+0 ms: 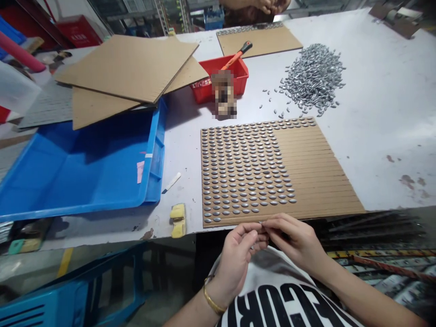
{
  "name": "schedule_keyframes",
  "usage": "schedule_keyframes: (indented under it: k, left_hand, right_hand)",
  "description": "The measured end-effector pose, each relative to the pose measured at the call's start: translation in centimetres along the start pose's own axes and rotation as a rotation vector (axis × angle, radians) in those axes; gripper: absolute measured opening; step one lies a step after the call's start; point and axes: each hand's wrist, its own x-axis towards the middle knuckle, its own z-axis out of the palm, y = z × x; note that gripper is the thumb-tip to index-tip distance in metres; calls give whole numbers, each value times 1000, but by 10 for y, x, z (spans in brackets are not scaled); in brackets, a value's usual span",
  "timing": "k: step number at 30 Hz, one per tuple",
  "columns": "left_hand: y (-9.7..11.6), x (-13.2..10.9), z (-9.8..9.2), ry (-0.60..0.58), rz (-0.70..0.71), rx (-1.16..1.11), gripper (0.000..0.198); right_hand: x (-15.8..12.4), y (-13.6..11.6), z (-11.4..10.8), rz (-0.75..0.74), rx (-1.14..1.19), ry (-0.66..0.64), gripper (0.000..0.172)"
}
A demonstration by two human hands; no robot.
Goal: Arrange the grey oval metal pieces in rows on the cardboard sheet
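Note:
My left hand (242, 245) is at the table's front edge, fingers curled, with a bit of grey metal showing under the thumb. My right hand (294, 236) meets it at the fingertips, pinching what looks like one small oval metal piece (260, 222). Just beyond both hands lies a cardboard sheet (313, 168) with ruled lines. Rows of pointed oval metal pieces (245, 163) cover its left part and run along its far edge. The nearest rows are shorter. A heap of the same pieces (313, 77) lies behind the sheet.
At left stands a blue tray (102, 163), with cardboard sheets (132, 68) across its far end. A red bin (241, 79) holds an orange-handled tool (236, 54). A yellow block (178, 220) sits by the front edge. Across the table are another person's hands (269, 5) and another cardboard sheet (262, 41).

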Motion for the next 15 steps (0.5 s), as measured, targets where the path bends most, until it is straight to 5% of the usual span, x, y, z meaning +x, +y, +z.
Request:
schedule_keyframes:
  k: [8,15]
  left_hand:
    - [-4,-1,-3,42,-46,-26,18]
    - [-3,-4,-2,56,-69,-31,18]
  right_hand:
    - [11,36,-6,-181,-237,42,25]
    - [12,41,-7,-308,-493,2,27]
